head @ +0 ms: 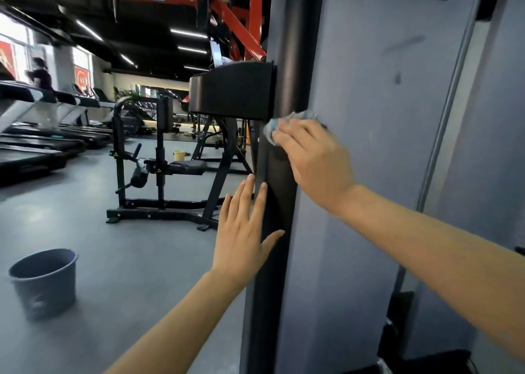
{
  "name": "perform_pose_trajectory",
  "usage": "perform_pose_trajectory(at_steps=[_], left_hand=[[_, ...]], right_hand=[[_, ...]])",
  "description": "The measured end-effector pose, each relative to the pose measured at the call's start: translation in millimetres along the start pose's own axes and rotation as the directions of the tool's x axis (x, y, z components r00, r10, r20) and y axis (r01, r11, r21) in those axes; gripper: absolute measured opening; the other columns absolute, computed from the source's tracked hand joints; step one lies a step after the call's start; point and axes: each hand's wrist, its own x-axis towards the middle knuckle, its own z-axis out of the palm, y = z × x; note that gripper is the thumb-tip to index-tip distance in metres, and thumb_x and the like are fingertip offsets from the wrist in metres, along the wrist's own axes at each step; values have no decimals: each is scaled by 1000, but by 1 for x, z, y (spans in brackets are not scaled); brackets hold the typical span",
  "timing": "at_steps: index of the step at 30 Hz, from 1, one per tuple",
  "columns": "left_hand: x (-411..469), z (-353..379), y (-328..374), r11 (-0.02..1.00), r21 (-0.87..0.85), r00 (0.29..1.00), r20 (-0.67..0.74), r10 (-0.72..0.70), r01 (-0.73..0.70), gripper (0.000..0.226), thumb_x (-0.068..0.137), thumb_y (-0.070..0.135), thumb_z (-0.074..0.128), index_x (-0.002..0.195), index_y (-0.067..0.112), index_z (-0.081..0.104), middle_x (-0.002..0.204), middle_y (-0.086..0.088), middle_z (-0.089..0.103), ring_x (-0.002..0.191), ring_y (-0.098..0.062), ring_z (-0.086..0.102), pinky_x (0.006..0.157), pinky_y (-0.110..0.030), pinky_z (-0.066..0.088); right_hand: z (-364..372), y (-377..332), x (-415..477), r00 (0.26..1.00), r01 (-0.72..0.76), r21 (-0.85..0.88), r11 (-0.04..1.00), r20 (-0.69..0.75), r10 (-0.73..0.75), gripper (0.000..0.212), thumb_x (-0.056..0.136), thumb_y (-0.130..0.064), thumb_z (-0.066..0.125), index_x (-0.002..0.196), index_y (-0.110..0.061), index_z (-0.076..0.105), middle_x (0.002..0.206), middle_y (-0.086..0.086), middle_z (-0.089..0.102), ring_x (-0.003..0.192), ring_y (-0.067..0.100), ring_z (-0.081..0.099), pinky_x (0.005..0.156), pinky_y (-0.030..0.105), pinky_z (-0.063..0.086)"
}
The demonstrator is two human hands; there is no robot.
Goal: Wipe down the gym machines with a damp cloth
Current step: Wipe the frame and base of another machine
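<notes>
Pressing blue cloth (pixel 298 116) against black upright (pixel 279 197), just under black housing (pixel 235 92), with right hand (pixel 315 157), fingers (pixel 292 129) seemingly flat over it. Touching same upright lower down with left hand (pixel 241 231), fingers straight, spread.

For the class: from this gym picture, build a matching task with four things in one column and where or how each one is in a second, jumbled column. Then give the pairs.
Column one
1 cloth
2 grey bucket
3 left hand
4 yellow bucket

Column two
a on the floor nearby, at lower left
b flat against the black post, fingers straight
c pressed to the post under the right hand
d far off on the floor, beyond the seat machine

Pairs: 1-c, 2-a, 3-b, 4-d
</notes>
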Motion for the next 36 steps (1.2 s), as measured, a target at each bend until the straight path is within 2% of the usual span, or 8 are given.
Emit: perform_pose_trajectory(at_steps=[4, 7, 10, 16, 22, 25, 31, 36], left_hand=[[-10, 0, 1, 999, -31, 997, 74, 18, -16, 102, 96, 61, 67, 172, 19, 13, 180, -8, 7, 165, -27, 14, 131, -51, 26], [-10, -6, -2, 1000, -31, 992, 126, 11, -8, 104, 96, 60, 70, 172, 26, 8, 180, -5, 2, 164, -27, 14, 129, -51, 31], [-20, -3, -9, 998, -38, 984, 168, 64, -58, 104, 99, 59, 66, 172, 28, 0, 180, -1, -5, 165, -26, 11, 129, -49, 30], [-50, 14, -5, 989, -132, 977, 191, 98, -73, 103, 101, 54, 66, 172, 24, -2, 179, 6, -17, 165, -20, 4, 132, -40, 23], [-82, 41, -17, 978, -161, 980, 130, 151, -130, 100, 101, 54, 66, 172, 16, 7, 180, 0, -10, 166, -20, 4, 133, -39, 23], [-99, 58, -25, 970, -190, 966, 175, 189, -155, 109, 99, 53, 69, 172, 16, -4, 179, 0, -19, 166, -20, 4, 132, -38, 24], [-116, 61, -43, 960, -178, 932, 254, 259, -218, 108, 102, 58, 62, 170, 21, -13, 176, 5, -28, 166, -19, 3, 131, -37, 27], [-116, 64, -42, 951, -222, 936, 232, 264, -213, 102, 104, 57, 58, 171, 20, -10, 176, 6, -27, 165, -18, 11, 129, -33, 27]], right_hand=[[0, -18, -39, 989, 115, 74, 991, 82, -121, 33, 100, 3, 57, 129, -4, 71, 132, 13, 70, 121, 32, 65, 107, 42, 49], [-4, -3, -16, 988, 141, 85, 986, 51, -146, 28, 96, 4, 62, 120, -6, 74, 119, 11, 73, 110, 35, 67, 103, 44, 47], [-4, 22, 28, 995, 90, 18, 996, 34, -90, 30, 95, 2, 62, 121, -7, 75, 124, 12, 71, 115, 37, 62, 100, 44, 43], [2, 13, 25, 999, -16, -18, 1000, -31, 15, 30, 105, -3, 53, 128, -6, 72, 128, 12, 71, 120, 35, 64, 98, 45, 55], [25, -52, -72, 994, 74, 24, 997, 76, -76, 40, 100, 7, 52, 137, 0, 67, 142, 18, 65, 132, 38, 60, 111, 47, 50], [29, -73, -101, 985, 115, 32, 993, 128, -118, 41, 102, 5, 46, 138, 0, 66, 143, 18, 64, 133, 37, 60, 114, 46, 47], [12, -47, -77, 943, 254, 37, 966, 212, -256, 37, 102, 3, 53, 136, -1, 66, 134, 18, 65, 123, 38, 60, 102, 47, 52], [3, -10, -31, 992, 98, -99, 990, 88, -89, 35, 100, 1, 55, 132, -4, 69, 130, 17, 67, 118, 41, 63, 100, 50, 51]])
